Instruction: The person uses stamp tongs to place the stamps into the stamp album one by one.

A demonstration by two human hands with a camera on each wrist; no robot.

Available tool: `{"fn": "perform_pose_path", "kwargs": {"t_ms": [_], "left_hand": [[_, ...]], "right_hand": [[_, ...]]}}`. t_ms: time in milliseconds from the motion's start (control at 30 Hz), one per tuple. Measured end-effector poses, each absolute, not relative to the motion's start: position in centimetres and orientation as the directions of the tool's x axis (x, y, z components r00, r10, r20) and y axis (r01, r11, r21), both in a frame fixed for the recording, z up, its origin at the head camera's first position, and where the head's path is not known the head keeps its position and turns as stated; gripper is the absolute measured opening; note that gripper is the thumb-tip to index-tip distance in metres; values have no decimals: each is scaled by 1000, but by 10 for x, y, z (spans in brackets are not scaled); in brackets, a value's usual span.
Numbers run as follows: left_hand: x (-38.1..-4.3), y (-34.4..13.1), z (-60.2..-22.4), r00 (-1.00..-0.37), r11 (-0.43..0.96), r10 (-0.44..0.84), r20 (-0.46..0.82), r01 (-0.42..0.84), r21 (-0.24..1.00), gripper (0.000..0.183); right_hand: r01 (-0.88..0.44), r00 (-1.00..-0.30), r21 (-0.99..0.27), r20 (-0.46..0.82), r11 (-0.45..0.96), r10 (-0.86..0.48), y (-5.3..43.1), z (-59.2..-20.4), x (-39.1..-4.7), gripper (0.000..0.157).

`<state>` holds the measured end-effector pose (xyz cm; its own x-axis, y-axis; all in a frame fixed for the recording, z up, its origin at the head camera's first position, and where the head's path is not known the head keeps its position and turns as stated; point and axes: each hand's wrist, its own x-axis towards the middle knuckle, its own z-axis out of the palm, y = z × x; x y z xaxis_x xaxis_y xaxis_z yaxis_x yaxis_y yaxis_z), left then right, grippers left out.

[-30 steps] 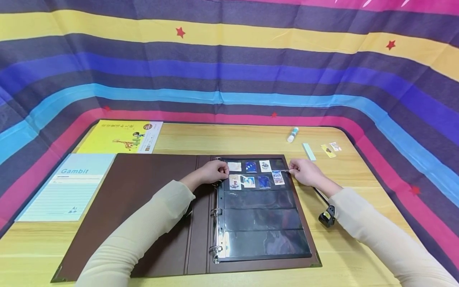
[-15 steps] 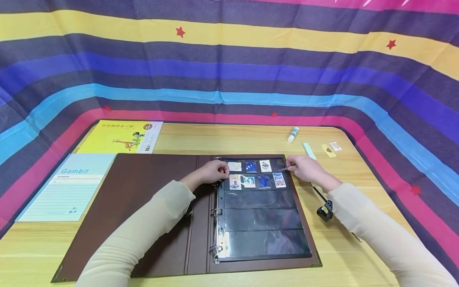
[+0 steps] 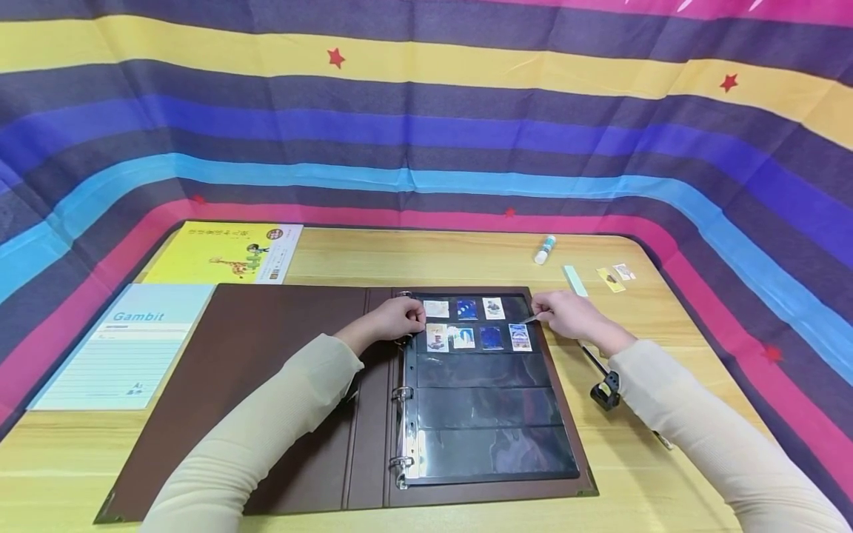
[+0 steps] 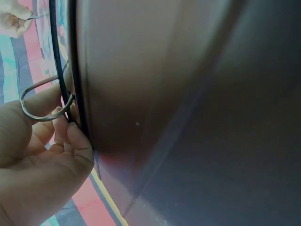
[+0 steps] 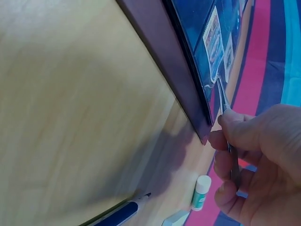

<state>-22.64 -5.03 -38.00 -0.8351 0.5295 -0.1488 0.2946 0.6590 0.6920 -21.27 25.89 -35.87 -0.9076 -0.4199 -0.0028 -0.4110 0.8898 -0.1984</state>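
An open brown ring binder holds a black stamp page with clear pockets on its right side. Two rows of stamps fill the top pockets. My left hand pinches the page's inner edge beside the top metal ring. In my right hand is a pair of tweezers, gripped between thumb and fingers. Its tips meet the upper edge of the rightmost second-row stamp; whether they clasp it, I cannot tell. That stamp stands upright in line with its row.
Loose stamps, a pale green bar and a glue stick lie at the back right. A blue pencil lies beneath my right wrist. At left are a Gambit notepad and a yellow book.
The rightmost stamp, tilted and higher before, now sits lower and straighter in the second row. The tweezers lifted off it, then came back to its top edge. My left hand stays put.
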Motion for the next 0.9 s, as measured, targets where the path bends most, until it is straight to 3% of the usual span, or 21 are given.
{"fn": "perform_pose_path", "kwargs": {"t_ms": [267, 567, 767, 900], "left_hand": [[-226, -53, -378, -830, 651, 543, -128, 319, 689, 5], [-199, -62, -363, -777, 516, 602, 186, 556, 652, 4], [-174, -63, -365, -719, 481, 690, 83, 542, 689, 7], [-168, -62, -371, -728, 545, 686, 2, 516, 661, 14]], "right_hand": [[-378, -924, -221, 28, 899, -382, 264, -351, -209, 8], [-354, -935, -295, 98, 887, -341, 290, -342, -196, 4], [-279, -960, -329, 84, 902, -266, 315, -340, -192, 8], [-242, -970, -360, 84, 901, -227, 333, -340, -194, 10]]}}
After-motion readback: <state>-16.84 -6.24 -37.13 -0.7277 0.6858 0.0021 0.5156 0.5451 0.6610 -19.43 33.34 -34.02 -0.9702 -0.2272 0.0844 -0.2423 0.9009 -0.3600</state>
